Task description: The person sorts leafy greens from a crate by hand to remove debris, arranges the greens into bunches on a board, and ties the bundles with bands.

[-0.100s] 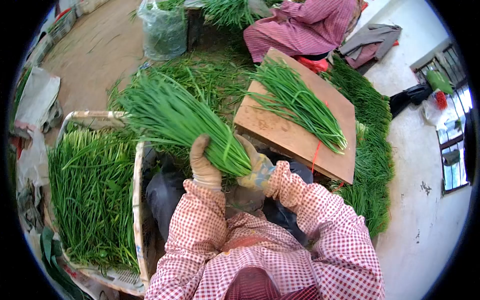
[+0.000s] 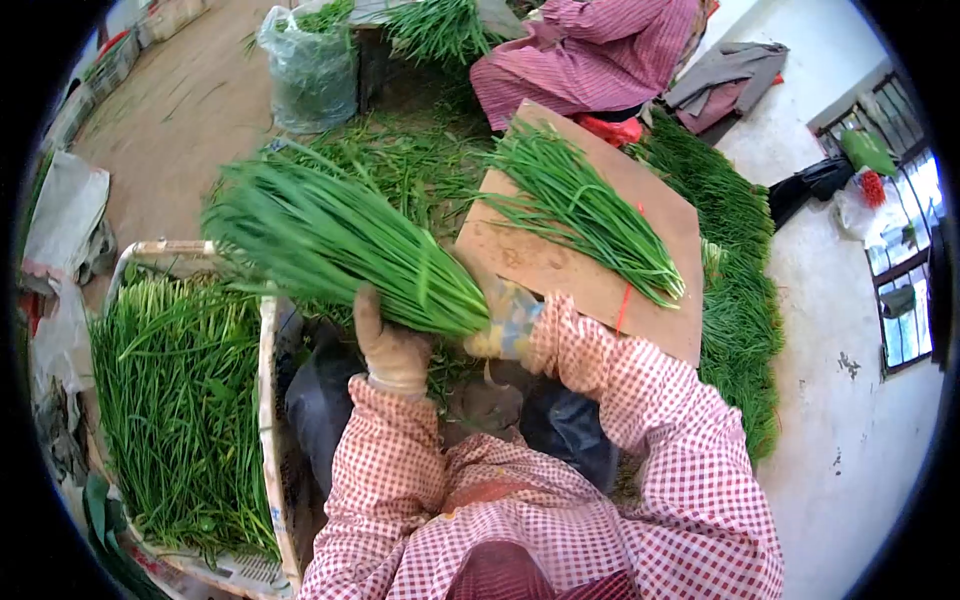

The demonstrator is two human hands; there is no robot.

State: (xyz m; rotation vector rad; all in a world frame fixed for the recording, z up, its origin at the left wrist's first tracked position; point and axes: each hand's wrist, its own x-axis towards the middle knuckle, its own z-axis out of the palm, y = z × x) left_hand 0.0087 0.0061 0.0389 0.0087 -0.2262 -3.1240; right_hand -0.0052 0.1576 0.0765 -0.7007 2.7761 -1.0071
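A thick bunch of garlic chives [image 2: 340, 235] is held in front of me, its leaf tips pointing up to the left and blurred. My gloved left hand [image 2: 392, 348] supports it from below, thumb raised against the near side. My right hand [image 2: 503, 318], in a glove with blue and yellow patches, grips the bunch near its cut ends; part of its fingers is hidden behind the stems. To the right, a smaller bunch of chives [image 2: 600, 215] lies on a tilted brown board [image 2: 505, 245], over a red tie [image 2: 624, 308].
A white crate [image 2: 268, 400] packed with chives stands at my left. Loose leaves [image 2: 420, 165] litter the ground ahead. Stacked chives [image 2: 740, 320] line the wall on the right. Beyond the board sits another person in a pink checked garment [image 2: 590, 60], near a clear plastic bag [image 2: 310, 85].
The held bunch has swung a little left and lies flatter, with both hands still on it. My view has shifted slightly. The bunch on the board stays where it was.
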